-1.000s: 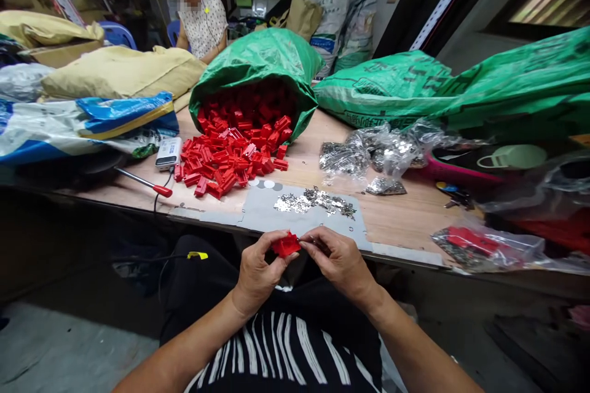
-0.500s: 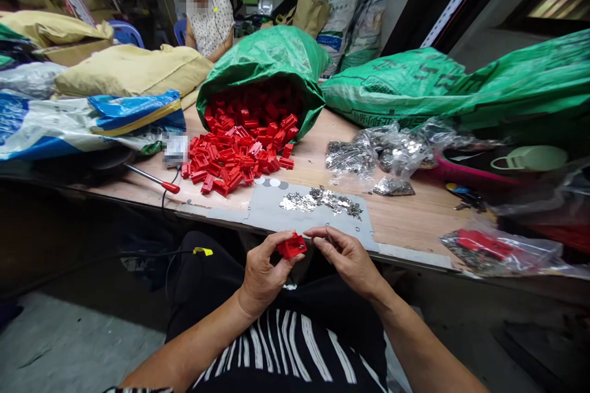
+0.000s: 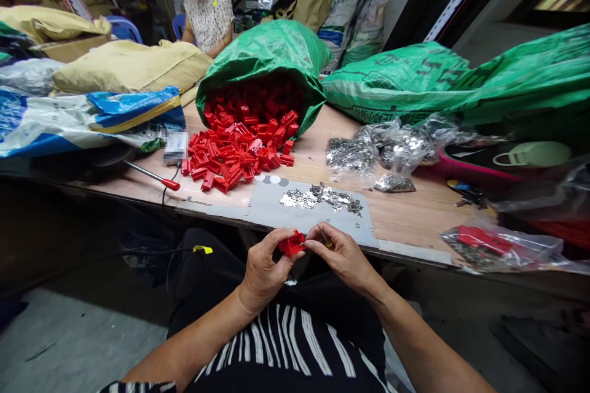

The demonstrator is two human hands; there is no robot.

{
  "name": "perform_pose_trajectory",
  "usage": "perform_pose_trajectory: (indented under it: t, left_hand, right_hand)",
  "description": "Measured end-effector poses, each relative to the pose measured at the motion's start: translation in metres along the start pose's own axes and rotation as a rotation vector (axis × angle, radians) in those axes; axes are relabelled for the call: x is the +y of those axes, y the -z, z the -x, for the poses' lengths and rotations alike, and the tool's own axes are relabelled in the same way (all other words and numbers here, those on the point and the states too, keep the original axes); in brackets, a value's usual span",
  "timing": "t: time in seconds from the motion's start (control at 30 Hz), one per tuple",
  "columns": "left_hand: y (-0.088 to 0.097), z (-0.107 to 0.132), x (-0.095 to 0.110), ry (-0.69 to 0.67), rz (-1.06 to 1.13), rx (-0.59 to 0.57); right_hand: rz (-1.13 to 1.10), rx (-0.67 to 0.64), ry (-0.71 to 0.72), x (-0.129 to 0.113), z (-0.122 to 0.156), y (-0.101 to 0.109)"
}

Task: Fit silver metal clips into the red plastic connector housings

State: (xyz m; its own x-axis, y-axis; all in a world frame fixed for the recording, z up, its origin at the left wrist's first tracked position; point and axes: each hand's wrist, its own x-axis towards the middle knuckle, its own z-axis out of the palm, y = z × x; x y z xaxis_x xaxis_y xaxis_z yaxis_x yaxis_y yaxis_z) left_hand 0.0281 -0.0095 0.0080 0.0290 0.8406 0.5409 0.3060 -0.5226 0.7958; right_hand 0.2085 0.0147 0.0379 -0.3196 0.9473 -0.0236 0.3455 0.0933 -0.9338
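Note:
My left hand (image 3: 265,267) is closed around a small red plastic piece (image 3: 291,244), held over my lap just below the table's front edge. My right hand (image 3: 340,253) pinches something small against the right side of that red piece; a yellowish bit shows between its fingers, too small to name. Straight ahead on the table lies a loose heap of small metal parts (image 3: 322,198) on a grey sheet (image 3: 276,204). Behind it, a pile of red plastic pieces (image 3: 235,152) spills out of a green sack (image 3: 271,52).
Clear bags of metal parts (image 3: 382,150) lie at centre right, another bag with red pieces (image 3: 493,242) at the right edge. A red-handled tool (image 3: 152,177) and blue-white sacks (image 3: 87,120) are at the left. More green sacks (image 3: 461,80) lie at the right. Another person (image 3: 207,9) sits beyond the table.
My right hand has closed in on the red piece again after drawing slightly away. The left hand has turned the piece a little and lifted it slightly.

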Motion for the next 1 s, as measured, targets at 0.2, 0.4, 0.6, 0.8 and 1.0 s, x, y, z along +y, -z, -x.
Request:
perform_pose_trajectory:
  t: [0.2,0.4,0.6,0.8,1.0]
  left_hand:
    - [0.001,0.0,-0.001,0.112,0.044,-0.021]
    - [0.004,-0.004,0.001,0.269,0.271,-0.104]
    - [0.009,-0.007,0.005,0.297,0.297,-0.164]
    - [0.009,-0.006,0.005,0.341,0.355,-0.168]
    - [0.008,-0.004,0.005,0.347,0.393,-0.136]
  right_hand:
    - [0.096,-0.028,0.097,-0.007,0.005,0.003]
    - [0.191,-0.165,0.224,-0.011,0.004,0.008]
    - [0.27,-0.182,0.221,-0.01,0.002,0.008]
    - [0.183,-0.117,0.204,-0.013,0.004,0.007]
    - [0.014,-0.093,0.108,-0.011,0.007,0.003]
